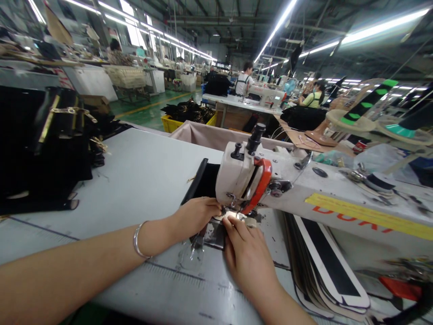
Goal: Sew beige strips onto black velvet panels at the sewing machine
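Observation:
A white sewing machine [233, 176] with a red lever stands over the work, its needle area brightly lit. My left hand [196, 217] rests at the left of the presser foot, its closed fingertips pressing on a dark fabric piece [209, 178] that runs back behind the machine head. From the front, my right hand [248, 253] reaches in with its fingers together on the edge of the work under the needle. A small pale strip shows beneath those fingertips; its kind is unclear. The hands nearly meet at the needle, which hides most of the gripped edge.
Black pieces with gold chains [64, 117] are heaped on the table's left. Flat rounded panels [333, 257] lie stacked under the machine arm. Thread cones [368, 101] stand at right. Behind are a yellow crate [172, 125] and people at other machines.

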Demonstrator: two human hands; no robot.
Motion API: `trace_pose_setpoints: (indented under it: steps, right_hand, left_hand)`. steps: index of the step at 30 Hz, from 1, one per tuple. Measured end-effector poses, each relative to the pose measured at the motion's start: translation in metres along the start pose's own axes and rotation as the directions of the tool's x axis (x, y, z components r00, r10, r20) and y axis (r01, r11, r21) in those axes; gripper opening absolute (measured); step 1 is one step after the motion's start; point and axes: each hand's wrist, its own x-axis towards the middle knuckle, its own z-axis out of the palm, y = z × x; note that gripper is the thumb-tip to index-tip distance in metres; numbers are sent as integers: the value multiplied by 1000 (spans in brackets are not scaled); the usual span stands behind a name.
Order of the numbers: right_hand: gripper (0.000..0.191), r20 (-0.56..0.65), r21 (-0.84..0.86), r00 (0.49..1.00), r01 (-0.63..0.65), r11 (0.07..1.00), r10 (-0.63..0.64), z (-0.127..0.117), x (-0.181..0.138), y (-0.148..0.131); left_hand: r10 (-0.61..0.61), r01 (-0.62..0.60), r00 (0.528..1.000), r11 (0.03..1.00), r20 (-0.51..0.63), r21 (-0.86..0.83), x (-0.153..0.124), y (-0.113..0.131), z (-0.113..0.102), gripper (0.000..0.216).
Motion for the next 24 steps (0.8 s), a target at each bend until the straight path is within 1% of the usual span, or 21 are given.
trace_pose_setpoints:
  steps: [7, 14, 19, 22, 24]
  right_hand:
    - [48, 14, -24, 1000, -4, 1000, 4, 0, 4, 0]
    - [50, 16, -8, 999, -30, 1000, 30, 1, 3, -3]
    - [45, -5, 25, 1000, -23, 999, 23, 0, 4, -6]
    - [43, -14, 43, 1000, -19, 999, 20, -3, 4, -10]
    - [39, -16, 62, 1000, -15, 998, 16, -12, 1, -11]
  left_hand:
    - [-22, 23, 999, 1000, -38, 20, 2, -3, 2, 23]
    - [12, -9, 998, 999, -56, 54, 5, -1, -2, 26]
    - [54, -50, 995, 998, -83, 50, -2, -8, 2, 27]
    - [17, -17, 997, 1000, -79, 0, -6, -15, 6, 27]
    - [-35, 33, 997, 999, -72, -33, -7, -16, 5, 28]
